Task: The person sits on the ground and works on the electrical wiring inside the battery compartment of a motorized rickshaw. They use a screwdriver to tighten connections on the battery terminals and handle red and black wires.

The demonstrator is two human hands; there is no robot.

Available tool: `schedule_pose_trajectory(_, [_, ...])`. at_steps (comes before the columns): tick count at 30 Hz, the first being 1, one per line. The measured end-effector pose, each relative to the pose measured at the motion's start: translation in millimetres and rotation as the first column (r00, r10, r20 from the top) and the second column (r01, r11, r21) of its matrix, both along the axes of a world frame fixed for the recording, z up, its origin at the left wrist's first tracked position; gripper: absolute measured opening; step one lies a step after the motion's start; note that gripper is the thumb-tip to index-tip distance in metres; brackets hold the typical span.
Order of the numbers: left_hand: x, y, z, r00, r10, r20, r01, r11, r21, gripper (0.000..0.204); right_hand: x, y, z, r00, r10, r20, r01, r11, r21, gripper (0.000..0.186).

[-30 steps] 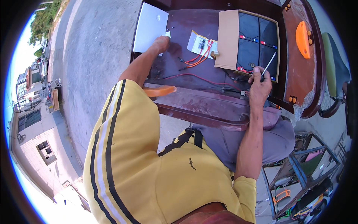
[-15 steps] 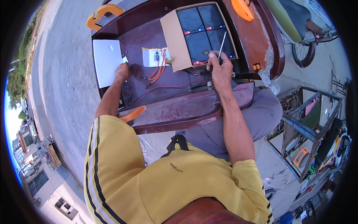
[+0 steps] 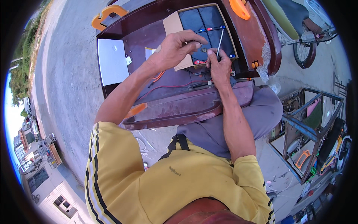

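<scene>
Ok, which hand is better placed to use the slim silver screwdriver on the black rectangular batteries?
Probably the right hand: it holds the screwdriver near the batteries; the left hand lacks it.

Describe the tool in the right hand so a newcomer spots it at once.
Find the big maroon cart bed, then the open cardboard box at its right end, packed with dark blocks. At the box's near edge, the right hand holds the tool, its shaft pointing toward the picture's top. Unlike the broad blocks behind it, it is slim, straight and pale.
</scene>
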State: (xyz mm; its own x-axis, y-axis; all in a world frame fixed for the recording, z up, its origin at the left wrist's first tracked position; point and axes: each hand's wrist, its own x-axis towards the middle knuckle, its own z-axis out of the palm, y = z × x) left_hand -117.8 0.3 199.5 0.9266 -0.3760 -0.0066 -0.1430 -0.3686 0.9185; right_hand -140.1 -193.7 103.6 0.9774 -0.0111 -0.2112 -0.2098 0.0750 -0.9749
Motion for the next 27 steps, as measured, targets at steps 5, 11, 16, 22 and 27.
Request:
schedule_pose_trajectory(5, [-19.3, -38.6, -22.6, 0.985, 0.064, 0.159, -0.084, 0.989, 0.123, 0.017, -2.8, -3.0, -8.9, 0.999, 0.019, 0.041, -0.021, 0.999, 0.040, 0.025])
schedule_pose_trajectory(11, [-23.5, -34.3, -58.0, 0.971, 0.177, 0.163, -0.209, 0.956, 0.206, 0.018, -6.4, -9.9, -9.3, 1.000, 0.009, -0.028, -0.009, 1.000, 0.000, 0.028])
schedule_pose_trajectory(16, [-14.2, -39.8, -59.0, 0.958, 0.286, -0.020, -0.279, 0.947, 0.159, 0.020, -1.6, -10.6, -20.3, 0.998, -0.016, 0.055, 0.018, 0.999, -0.044, 0.029])
schedule_pose_trajectory(22, [-8.2, -28.9, -77.7, 0.946, 0.305, -0.105, -0.293, 0.949, 0.114, 0.022, -0.8, -11.4, -31.0, 0.996, -0.022, 0.083, 0.032, 0.992, -0.121, 0.029])
schedule_pose_trajectory(27, [-8.6, -33.1, -73.2, 0.933, 0.317, -0.169, -0.310, 0.948, 0.070, 0.021, 1.0, -9.3, -24.4, 0.997, -0.028, 0.065, 0.037, 0.987, -0.153, 0.027])
